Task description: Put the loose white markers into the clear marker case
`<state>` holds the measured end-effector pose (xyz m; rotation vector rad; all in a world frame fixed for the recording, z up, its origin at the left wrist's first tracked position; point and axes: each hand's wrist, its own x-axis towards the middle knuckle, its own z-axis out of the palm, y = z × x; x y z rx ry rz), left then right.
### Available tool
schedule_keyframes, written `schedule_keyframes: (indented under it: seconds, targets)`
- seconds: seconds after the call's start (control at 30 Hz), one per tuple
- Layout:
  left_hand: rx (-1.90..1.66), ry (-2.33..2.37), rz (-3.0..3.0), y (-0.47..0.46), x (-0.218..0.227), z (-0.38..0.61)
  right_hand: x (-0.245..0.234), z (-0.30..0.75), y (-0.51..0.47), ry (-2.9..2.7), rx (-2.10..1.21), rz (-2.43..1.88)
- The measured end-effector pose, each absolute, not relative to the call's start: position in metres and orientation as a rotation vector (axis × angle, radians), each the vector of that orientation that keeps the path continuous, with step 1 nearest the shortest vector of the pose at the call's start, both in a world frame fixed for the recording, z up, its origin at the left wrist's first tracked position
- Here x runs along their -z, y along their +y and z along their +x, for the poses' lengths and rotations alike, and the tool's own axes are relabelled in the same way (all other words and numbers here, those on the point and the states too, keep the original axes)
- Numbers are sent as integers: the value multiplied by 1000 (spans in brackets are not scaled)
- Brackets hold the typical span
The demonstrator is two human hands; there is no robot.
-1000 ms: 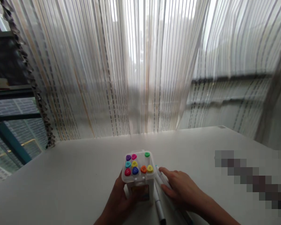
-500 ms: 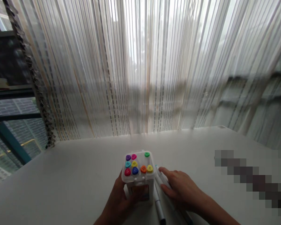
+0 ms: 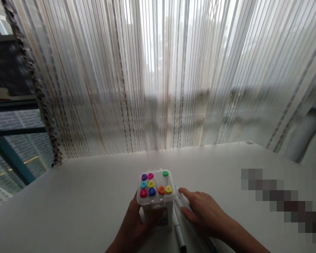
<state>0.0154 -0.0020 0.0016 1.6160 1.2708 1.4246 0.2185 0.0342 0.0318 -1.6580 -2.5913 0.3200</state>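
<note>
The left hand (image 3: 133,225) is curled around the near lower wall of a square, clear plastic box (image 3: 156,207), its fingers wrapped against the side and holding it upright on the worktop. The right hand (image 3: 205,211) lies just beside the box, fingers loosely spread and not visibly pinching, resting over a slim white marker (image 3: 183,201) with a small teal tip. A second white marker with a dark grey end (image 3: 177,228) lies below it, pointing toward the person. Inside the box stand markers, seen from above as rounded, numbered caps (image 3: 151,184) in purple, pink, green, teal, yellow, orange, red and blue. A low, steady hold on the box wall seems best, since the upright markers make it top-heavy. Beyond lies the pale, matt white worktop (image 3: 68,189), then a sheer, striped white curtain (image 3: 158,88), with a dark teal window frame (image 3: 10,154) at the far left.
</note>
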Motion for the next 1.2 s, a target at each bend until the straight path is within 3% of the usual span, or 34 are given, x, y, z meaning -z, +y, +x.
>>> schedule_keyframes:
  seconds: [1.2]
  targets:
    - [-1433,1268,1597,0,6,12,-30,220,35,-2591,-340,-1638]
